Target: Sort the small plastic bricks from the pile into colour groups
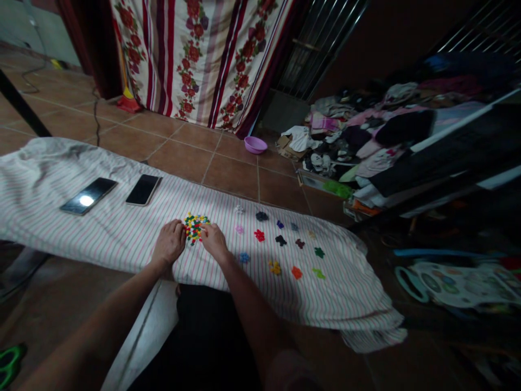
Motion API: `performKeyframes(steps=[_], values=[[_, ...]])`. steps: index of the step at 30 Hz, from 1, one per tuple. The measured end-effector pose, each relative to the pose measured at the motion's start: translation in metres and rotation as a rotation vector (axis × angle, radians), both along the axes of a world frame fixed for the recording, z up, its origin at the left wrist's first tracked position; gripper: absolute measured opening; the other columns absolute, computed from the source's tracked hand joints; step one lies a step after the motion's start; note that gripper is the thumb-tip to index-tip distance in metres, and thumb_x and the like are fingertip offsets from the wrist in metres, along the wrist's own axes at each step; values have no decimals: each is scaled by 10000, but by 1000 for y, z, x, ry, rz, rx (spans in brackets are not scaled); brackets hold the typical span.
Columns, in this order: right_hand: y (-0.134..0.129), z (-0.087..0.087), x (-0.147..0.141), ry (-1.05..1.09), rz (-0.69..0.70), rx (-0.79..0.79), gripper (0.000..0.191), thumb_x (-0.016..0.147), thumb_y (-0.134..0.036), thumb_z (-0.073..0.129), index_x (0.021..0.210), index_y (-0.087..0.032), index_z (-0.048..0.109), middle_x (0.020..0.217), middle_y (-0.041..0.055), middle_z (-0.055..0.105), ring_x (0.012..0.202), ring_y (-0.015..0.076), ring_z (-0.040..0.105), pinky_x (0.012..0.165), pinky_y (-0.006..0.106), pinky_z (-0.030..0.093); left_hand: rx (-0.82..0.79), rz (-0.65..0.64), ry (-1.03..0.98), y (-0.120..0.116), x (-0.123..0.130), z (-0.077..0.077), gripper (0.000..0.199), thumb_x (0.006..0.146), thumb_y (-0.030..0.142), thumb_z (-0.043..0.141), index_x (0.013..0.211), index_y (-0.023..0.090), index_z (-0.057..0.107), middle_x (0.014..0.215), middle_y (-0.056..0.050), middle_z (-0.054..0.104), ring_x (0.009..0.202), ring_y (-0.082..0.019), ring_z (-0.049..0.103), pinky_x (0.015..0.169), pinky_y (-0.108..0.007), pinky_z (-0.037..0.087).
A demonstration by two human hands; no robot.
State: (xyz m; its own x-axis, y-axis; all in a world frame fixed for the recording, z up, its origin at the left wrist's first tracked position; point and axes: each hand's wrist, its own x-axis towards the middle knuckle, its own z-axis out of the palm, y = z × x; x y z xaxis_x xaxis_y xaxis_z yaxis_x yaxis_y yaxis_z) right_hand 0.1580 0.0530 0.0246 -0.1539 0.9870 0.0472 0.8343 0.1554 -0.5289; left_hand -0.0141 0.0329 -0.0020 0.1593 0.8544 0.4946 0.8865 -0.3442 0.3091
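Note:
A mixed pile of small coloured pieces (pixel 194 228), mostly yellow, green, red and white, lies on a striped cloth (pixel 134 233). At the pile's left edge rests my left hand (pixel 170 241), fingers curled together with the tips against the pieces. My right hand (pixel 214 241) is at the right edge, its fingers drawn into a pinch; whatever is in them is too small to make out. To the right lie several small one-colour heaps, among them a red heap (pixel 259 235), a yellow heap (pixel 275 267), an orange heap (pixel 297 272) and a dark green heap (pixel 319 252).
Two phones, one dark phone (pixel 89 196) and another phone (pixel 143 189), lie on the cloth at left. Beyond it, a purple basin (pixel 255 145) stands on the tiled floor near a flowered curtain (pixel 191 60). Piled clothes (pixel 366 127) fill the right side.

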Motion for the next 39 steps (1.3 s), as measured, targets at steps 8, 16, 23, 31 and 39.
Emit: performKeyframes(steps=[8, 16, 23, 31, 39], values=[[5, -2, -5, 20, -17, -31, 256, 853, -203, 543, 1048, -248, 701, 977, 42, 647, 894, 158, 595, 812, 242, 450, -2, 6, 13, -1, 1, 1, 237, 934, 270, 341, 1015, 158, 534, 1126, -149, 596, 1074, -244, 544, 949, -426, 434], [5, -11, -3, 132, -19, 45, 164, 800, -161, 585, 936, -229, 646, 952, 19, 644, 881, 148, 602, 822, 256, 464, -18, -4, -3, -1, 2, 1, 240, 933, 273, 341, 1004, 166, 544, 1132, -148, 595, 1074, -243, 546, 951, -441, 432], [1, -11, -3, 202, -61, 64, 175, 813, -151, 546, 954, -218, 625, 942, 13, 658, 839, 144, 608, 784, 256, 475, -8, -8, -7, -1, 2, 3, 240, 932, 275, 331, 993, 175, 540, 1095, -142, 601, 1059, -249, 548, 925, -448, 438], [-4, -7, 6, 194, -78, 89, 168, 893, -261, 525, 991, -241, 661, 937, 12, 663, 894, 137, 605, 844, 246, 463, 14, -23, 9, -1, 0, 3, 215, 928, 275, 344, 978, 177, 528, 1091, -135, 599, 1062, -244, 551, 953, -445, 432], [-11, 0, 29, 167, -101, 48, 183, 893, -238, 522, 996, -228, 673, 979, 24, 684, 883, 144, 623, 839, 253, 473, 27, -31, 15, -2, 0, 3, 204, 917, 263, 350, 989, 184, 523, 1084, -138, 603, 1060, -247, 560, 940, -446, 436]])
